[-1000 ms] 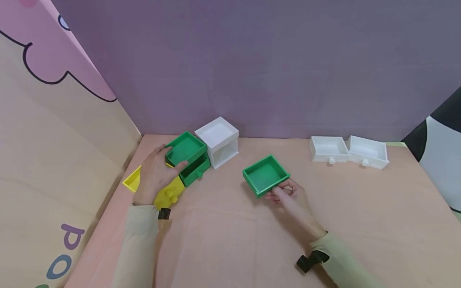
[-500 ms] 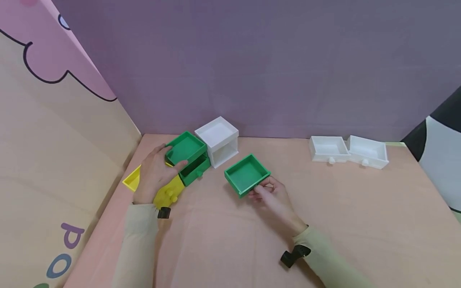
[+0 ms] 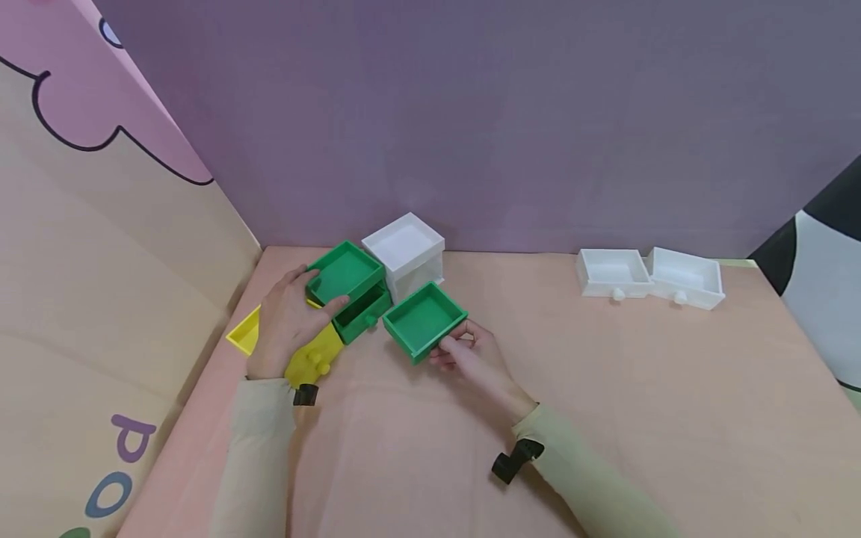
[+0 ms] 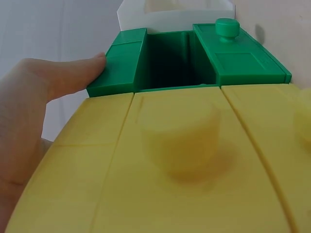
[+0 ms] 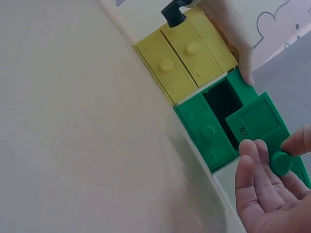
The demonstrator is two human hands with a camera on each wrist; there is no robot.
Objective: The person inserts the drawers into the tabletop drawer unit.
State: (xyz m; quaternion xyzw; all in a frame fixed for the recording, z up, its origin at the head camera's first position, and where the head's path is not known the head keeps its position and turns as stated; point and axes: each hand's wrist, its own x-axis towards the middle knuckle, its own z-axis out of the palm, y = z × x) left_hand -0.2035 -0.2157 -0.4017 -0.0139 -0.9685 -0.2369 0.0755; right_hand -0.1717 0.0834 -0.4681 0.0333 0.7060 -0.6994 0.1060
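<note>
My right hand pinches a small green drawer near its round knob, with its hollow side up. This drawer hangs in front of the green two-slot cabinet; one slot is vacant and the other holds a drawer with a knob. My left hand rests on the green cabinet, its thumb laid along the cabinet's front edge. Beneath that hand, partly covered, stands a yellow cabinet with both its drawers in. The right wrist view shows the held drawer's front overlapping the vacant slot.
A white cabinet with a tray-like top stands right of the green one, partly behind the held drawer. Two white drawers sit side by side at the back right. A purple-grey wall rises behind the pink-covered table.
My right hand has carried the green drawer leftward, from mid-table to just in front of the green and white cabinets. The left hand has stayed on the green cabinet.
</note>
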